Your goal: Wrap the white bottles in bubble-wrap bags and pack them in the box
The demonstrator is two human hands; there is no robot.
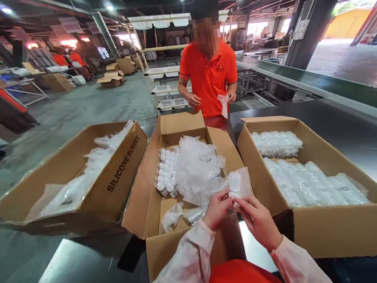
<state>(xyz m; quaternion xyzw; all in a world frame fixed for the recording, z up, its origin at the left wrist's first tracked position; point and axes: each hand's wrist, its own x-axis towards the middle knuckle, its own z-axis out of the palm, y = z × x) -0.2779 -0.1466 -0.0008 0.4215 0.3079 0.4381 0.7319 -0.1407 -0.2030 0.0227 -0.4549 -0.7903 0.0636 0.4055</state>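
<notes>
Both hands meet over the right front part of the middle cardboard box (148, 204). Between them is a small bubble-wrap bag (240, 183) with something whitish inside. My left hand (219, 209) pinches its lower left edge. My right hand (259, 221) has its thumb and fingers closed at the bag's bottom edge. Just beyond, a heap of bubble-wrap bags (198, 171) fills the box's middle. Several small white-capped bottles (165, 173) stand in rows left of that heap. Loose bubble wrap (172, 217) lies nearer me in the box.
To the right, an open box (347, 231) holds wrapped bundles (311, 182). At left, a box marked SILICONE RUBBER (119, 180) contains clear plastic wrap (84, 180). A co-worker in an orange shirt (211, 79) stands across the table, holding a bubble-wrap bag (224, 104). A conveyor (324, 78) runs behind.
</notes>
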